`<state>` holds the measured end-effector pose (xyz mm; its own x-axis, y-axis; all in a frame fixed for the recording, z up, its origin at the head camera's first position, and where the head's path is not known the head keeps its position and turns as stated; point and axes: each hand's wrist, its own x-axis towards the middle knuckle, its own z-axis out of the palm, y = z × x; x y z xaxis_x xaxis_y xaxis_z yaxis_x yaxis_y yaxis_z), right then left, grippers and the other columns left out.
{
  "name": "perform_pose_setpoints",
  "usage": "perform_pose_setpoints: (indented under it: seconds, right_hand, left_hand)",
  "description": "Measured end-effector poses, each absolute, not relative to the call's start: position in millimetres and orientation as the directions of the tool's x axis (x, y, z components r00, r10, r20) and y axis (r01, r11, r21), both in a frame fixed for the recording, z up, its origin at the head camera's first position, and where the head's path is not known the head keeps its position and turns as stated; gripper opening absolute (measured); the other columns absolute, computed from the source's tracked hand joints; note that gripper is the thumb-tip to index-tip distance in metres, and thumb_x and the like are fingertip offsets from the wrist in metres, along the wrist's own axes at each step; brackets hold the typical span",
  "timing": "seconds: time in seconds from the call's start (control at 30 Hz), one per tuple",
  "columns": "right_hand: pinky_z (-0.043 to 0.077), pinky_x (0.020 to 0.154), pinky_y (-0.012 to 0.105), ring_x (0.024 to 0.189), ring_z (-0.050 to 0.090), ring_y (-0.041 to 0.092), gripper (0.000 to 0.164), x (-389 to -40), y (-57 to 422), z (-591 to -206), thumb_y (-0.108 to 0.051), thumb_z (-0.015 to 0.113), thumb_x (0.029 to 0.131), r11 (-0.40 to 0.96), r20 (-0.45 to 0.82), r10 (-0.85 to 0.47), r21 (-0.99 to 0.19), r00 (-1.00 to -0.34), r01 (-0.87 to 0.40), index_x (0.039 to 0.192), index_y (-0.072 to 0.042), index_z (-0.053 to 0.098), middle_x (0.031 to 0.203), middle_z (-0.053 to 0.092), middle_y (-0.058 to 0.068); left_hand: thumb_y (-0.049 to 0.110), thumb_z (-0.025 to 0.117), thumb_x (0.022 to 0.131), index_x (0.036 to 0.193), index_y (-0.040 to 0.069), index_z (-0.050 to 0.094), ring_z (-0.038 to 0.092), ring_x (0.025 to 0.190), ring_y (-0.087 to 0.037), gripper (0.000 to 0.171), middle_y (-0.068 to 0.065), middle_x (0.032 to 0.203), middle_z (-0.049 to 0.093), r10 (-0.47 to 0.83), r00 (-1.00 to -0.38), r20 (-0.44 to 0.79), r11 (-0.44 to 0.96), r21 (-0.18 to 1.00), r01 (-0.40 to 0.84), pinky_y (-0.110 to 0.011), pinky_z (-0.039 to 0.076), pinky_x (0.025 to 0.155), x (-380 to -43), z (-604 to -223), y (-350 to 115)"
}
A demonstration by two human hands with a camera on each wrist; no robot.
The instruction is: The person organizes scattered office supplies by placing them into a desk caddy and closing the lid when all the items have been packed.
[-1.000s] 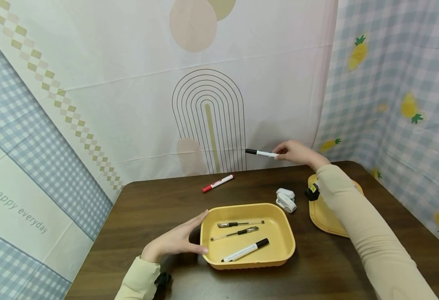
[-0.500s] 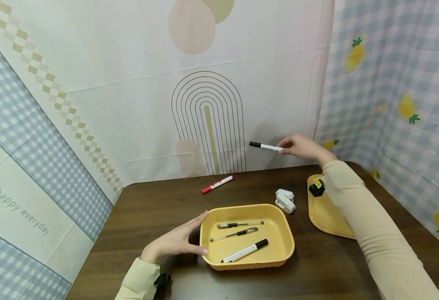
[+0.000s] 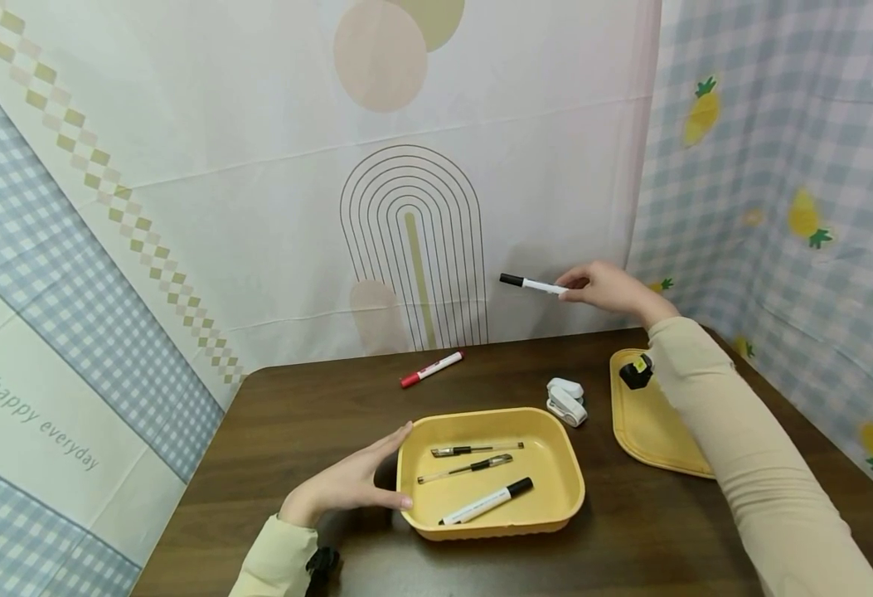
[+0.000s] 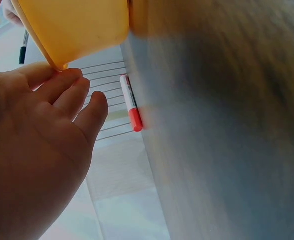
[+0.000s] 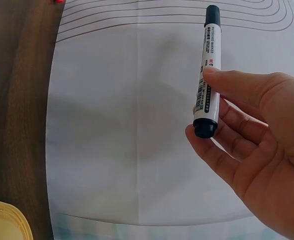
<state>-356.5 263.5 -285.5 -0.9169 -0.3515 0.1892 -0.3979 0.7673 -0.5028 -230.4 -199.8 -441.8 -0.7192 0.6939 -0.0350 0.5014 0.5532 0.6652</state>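
A whiteboard marker (image 3: 533, 284) with a black cap is held in the air by my right hand (image 3: 606, 288), above the table's far edge. In the right wrist view, the thumb and fingers pinch the marker (image 5: 208, 75) near its lower end. My left hand (image 3: 350, 477) rests against the left side of a yellow box (image 3: 570, 497), thumb and fingers spread along its rim. Inside the box lie two slim black-and-clear pens, a farther pen (image 3: 477, 449) and a nearer pen (image 3: 466, 468), plus a larger black-capped white marker (image 3: 487, 502).
A red-capped marker (image 3: 432, 369) lies behind the box. Two white stapler-like objects (image 3: 566, 401) sit close together to the box's right. The yellow lid (image 3: 648, 423) lies farther right, partly under the right sleeve. A patterned cloth (image 3: 294, 249) hangs behind the table.
My right hand has moved slightly right and upward, carrying the marker with it. The left hand and the box keep their place.
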Motion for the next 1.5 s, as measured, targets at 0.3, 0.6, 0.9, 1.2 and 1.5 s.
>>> perform_pose_setpoints:
  seconds: [0.3, 0.6, 0.9, 1.2, 1.5]
  right_hand:
    - [0.046, 0.077, 0.041, 0.093, 0.061, 0.028, 0.026, -350, 261, -279, -0.015, 0.066, 0.099, 0.769, 0.199, -0.35, -0.497, -0.915, -0.402, 0.119, -0.001, 0.072, 0.108, 0.072, 0.014]
    - [0.046, 0.075, 0.04, 0.09, 0.061, 0.025, 0.025, -341, 252, -272, -0.018, 0.066, 0.1, 0.752, 0.217, -0.395, -0.482, -0.893, -0.45, 0.121, -0.005, 0.072, 0.107, 0.073, 0.009]
    - [0.049, 0.079, 0.042, 0.096, 0.064, 0.023, 0.027, -329, 237, -259, -0.022, 0.069, 0.098, 0.727, 0.233, -0.447, -0.468, -0.864, -0.502, 0.122, -0.011, 0.072, 0.11, 0.072, 0.005]
    - [0.049, 0.072, 0.039, 0.086, 0.062, 0.021, 0.024, -310, 216, -245, -0.021, 0.07, 0.097, 0.695, 0.267, -0.507, -0.435, -0.82, -0.572, 0.12, -0.014, 0.074, 0.105, 0.071, 0.0]
    - [0.049, 0.069, 0.037, 0.081, 0.06, 0.018, 0.022, -298, 203, -237, -0.02, 0.071, 0.097, 0.644, 0.309, -0.578, -0.397, -0.755, -0.655, 0.118, -0.015, 0.074, 0.105, 0.069, -0.003]
  left_hand:
    - [0.05, 0.079, 0.084, 0.164, 0.021, 0.014, 0.017, 0.151, -0.02, 0.107, 0.0, 0.169, 0.014, 0.694, -0.719, -0.042, 0.558, 0.663, 0.499, -0.054, 0.023, 0.118, -231, -441, -201]
    - [0.049, 0.08, 0.084, 0.164, 0.023, 0.014, 0.016, 0.151, -0.019, 0.107, 0.002, 0.169, 0.014, 0.699, -0.713, -0.047, 0.544, 0.683, 0.487, -0.054, 0.022, 0.119, -230, -441, -202]
    - [0.047, 0.08, 0.084, 0.164, 0.023, 0.015, 0.017, 0.151, -0.02, 0.106, 0.001, 0.169, 0.015, 0.697, -0.716, -0.045, 0.542, 0.686, 0.485, -0.055, 0.022, 0.118, -230, -440, -203]
    - [0.052, 0.08, 0.083, 0.164, 0.026, 0.014, 0.016, 0.151, -0.017, 0.107, 0.002, 0.169, 0.014, 0.696, -0.716, -0.051, 0.546, 0.687, 0.481, -0.054, 0.022, 0.119, -229, -440, -204]
    - [0.052, 0.079, 0.084, 0.164, 0.023, 0.014, 0.016, 0.152, -0.021, 0.107, -0.002, 0.169, 0.015, 0.702, -0.711, -0.04, 0.541, 0.679, 0.496, -0.055, 0.022, 0.118, -230, -440, -203]
